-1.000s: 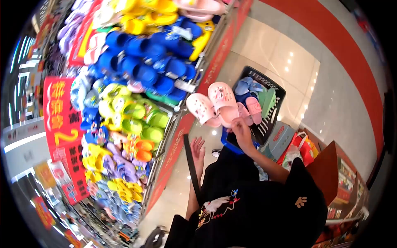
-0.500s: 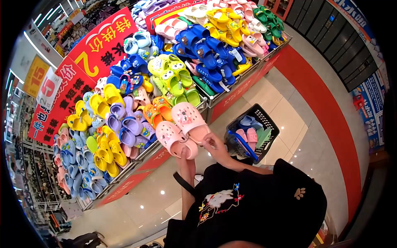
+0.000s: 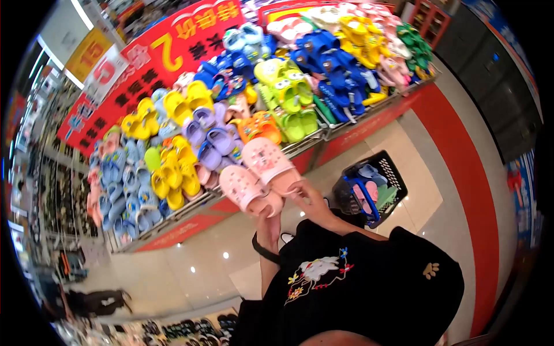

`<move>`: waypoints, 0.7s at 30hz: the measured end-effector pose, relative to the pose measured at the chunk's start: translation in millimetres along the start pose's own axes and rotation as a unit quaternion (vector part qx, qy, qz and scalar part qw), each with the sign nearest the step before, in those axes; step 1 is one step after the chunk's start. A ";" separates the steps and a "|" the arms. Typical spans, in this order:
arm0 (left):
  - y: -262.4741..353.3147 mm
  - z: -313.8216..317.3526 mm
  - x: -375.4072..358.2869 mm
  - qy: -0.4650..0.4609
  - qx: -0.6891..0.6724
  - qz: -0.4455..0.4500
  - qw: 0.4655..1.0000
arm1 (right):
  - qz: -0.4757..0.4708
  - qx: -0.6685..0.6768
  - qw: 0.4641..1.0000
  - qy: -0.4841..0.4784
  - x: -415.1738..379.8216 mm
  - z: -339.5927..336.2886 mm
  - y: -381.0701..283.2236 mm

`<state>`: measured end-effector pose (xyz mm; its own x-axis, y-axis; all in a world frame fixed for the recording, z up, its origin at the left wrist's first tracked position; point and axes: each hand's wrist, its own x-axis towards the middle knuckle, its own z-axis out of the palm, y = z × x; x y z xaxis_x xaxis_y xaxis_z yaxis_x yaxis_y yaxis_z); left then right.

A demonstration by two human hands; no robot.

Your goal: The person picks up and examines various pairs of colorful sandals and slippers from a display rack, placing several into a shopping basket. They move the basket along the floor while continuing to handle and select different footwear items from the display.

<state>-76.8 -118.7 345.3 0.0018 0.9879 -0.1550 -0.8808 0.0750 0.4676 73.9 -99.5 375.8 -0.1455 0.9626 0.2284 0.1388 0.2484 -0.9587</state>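
Pair of pink clogs held between two bare hands, in front of the sloping display stand (image 3: 173, 232). The left hand (image 3: 267, 229) is closed on the heel end of the lower pink clog (image 3: 241, 185); the right hand (image 3: 314, 206) pinches the heel end of the upper pink clog (image 3: 266, 158). The long axes run roughly parallel, heels toward the hands and rounded toes away from them, toward the stand; the clogs lie side by side, apparently touching. The shopping basket (image 3: 396, 168) rests on the tiled floor (image 3: 225, 254) on the right-hand side, so that the right hand is the nearer to it. Materials: the clogs appear to be smooth, matte moulded foam, their domed uppers pierced by small round holes and bearing small ornaments; the basket is dark, apparently rigid plastic with perforated walls and a blue handle (image 3: 375, 217), and contains bluish, pink and green footwear. Heaped yellow clogs (image 3: 171, 172), lilac clogs (image 3: 220, 140) and lime-green clogs (image 3: 300, 124) show similar rounded forms.
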 end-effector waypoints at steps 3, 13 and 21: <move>-14.5 -19.1 13.4 0.004 0.059 -0.025 0.998 | 0.034 0.046 0.998 0.031 1.3 -13.0 12.0; -50.9 -8.1 38.2 0.100 0.126 -0.044 0.986 | 0.167 0.120 0.978 -0.021 33.9 -56.5 70.9; -23.6 -4.5 0.6 0.289 0.142 0.072 0.944 | 0.186 0.073 0.934 -0.296 55.2 -21.8 106.4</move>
<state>-58.2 -120.4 330.2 -0.4384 0.7578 -0.4832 -0.6903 0.0603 0.7210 102.0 -17.6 290.1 -0.6363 0.7399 -0.2182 0.1584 -0.1515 -0.9757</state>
